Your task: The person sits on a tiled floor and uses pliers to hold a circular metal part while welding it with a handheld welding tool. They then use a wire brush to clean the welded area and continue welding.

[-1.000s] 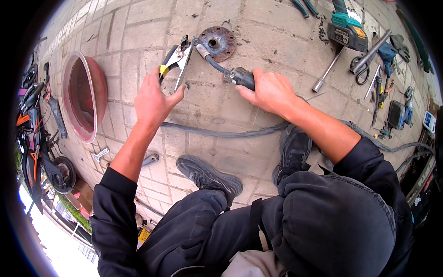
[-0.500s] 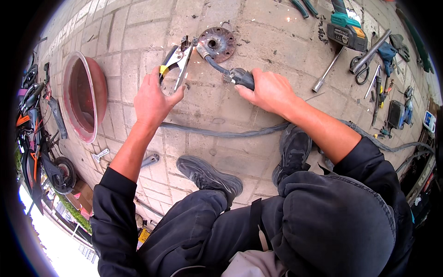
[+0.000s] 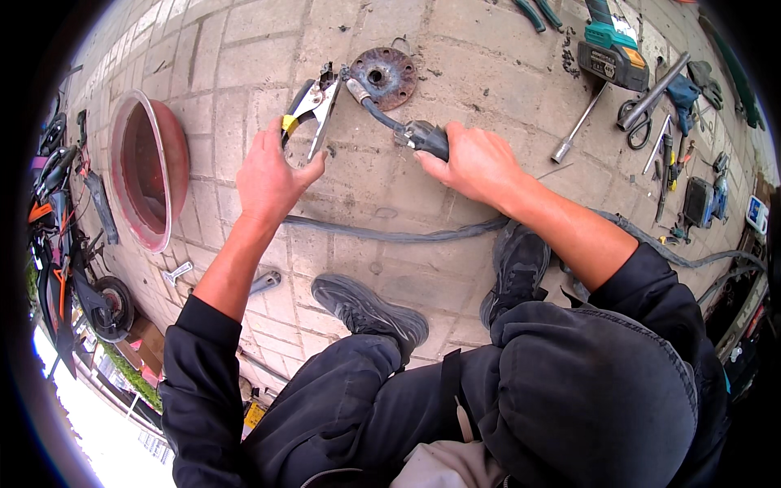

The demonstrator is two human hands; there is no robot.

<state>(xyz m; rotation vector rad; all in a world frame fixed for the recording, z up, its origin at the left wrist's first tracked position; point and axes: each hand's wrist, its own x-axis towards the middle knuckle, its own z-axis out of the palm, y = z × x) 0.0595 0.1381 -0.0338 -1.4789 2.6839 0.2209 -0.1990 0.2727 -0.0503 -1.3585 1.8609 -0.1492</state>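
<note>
My left hand [image 3: 275,172] is closed round the handles of a pliers-like clamp [image 3: 316,106], one handle silver and the other black and yellow. Its jaws hold a small dark piece beside a round, rusty metal flange [image 3: 399,71] with a centre hole and smaller holes round it. In my right hand [image 3: 476,159] is the black handle of a welding torch [image 3: 427,137]. The torch's bent neck runs up and left, and its pale nozzle lies over the flange's lower left edge, close to the clamp jaws. Whether the nozzle touches metal, I cannot tell.
A red wheel rim [image 3: 177,171] stands at the left. A dark cable [image 3: 390,236] crosses the paving before my shoes [image 3: 370,309]. On the right lie a teal cordless tool [image 3: 614,57], a socket wrench [image 3: 579,126], scissors [image 3: 637,126] and several hand tools. A motorbike [image 3: 65,244] is far left.
The torch nozzle has shifted very slightly at the flange's edge. Both hands keep their grips and have hardly moved.
</note>
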